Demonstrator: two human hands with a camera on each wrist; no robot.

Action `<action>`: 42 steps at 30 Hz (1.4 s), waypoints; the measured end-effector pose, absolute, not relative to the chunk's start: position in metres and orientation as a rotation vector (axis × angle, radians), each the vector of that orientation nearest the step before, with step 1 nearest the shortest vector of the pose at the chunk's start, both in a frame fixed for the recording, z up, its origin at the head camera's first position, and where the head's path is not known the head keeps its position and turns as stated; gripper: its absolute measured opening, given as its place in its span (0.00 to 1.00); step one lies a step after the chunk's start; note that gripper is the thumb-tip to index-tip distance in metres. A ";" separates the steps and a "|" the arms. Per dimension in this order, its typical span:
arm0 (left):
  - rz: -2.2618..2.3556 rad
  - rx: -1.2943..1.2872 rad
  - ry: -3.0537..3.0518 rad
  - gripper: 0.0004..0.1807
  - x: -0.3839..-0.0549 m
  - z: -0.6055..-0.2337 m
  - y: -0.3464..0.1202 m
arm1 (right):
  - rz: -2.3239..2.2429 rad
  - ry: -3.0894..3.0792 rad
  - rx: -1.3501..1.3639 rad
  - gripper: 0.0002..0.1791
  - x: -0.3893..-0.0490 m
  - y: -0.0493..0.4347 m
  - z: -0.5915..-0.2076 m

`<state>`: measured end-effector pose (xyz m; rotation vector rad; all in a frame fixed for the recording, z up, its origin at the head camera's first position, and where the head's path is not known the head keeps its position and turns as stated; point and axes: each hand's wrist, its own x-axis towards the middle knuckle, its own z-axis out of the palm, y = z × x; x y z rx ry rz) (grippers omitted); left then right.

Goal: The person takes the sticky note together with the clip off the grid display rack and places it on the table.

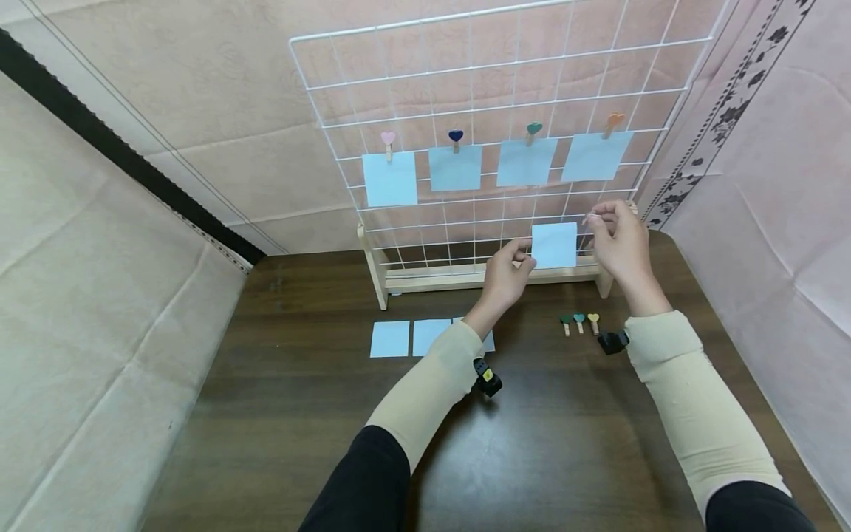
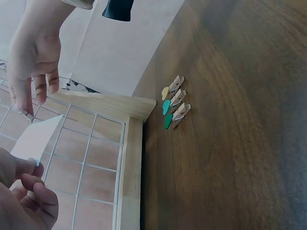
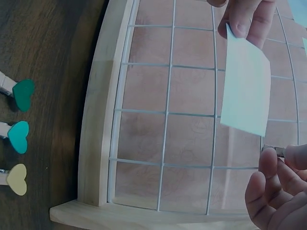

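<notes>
Within the right grip (image 1: pixel 623 240), a small clip (image 3: pixel 278 151) is mostly hidden

The left arm (image 1: pixel 425 403) and right arm (image 1: pixel 701 414), cream-sleeved at the forearm and black-sleeved farther back, both reach forward. The bare left hand (image 1: pixel 508 273) pinches with thumb and fingers; the bare right hand (image 1: pixel 623 242), higher up, bends inward, its thumb and index finger pinching, other fingers curled.

no readable text, no legible labels or brands, no numbers or signs, all views
</notes>
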<state>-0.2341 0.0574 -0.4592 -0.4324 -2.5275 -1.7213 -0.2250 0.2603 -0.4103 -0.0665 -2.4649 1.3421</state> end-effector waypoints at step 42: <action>-1.758 -0.356 -2.594 0.17 -0.208 -0.491 0.020 | 1.350 -2.481 -0.184 0.23 -0.205 0.278 -0.443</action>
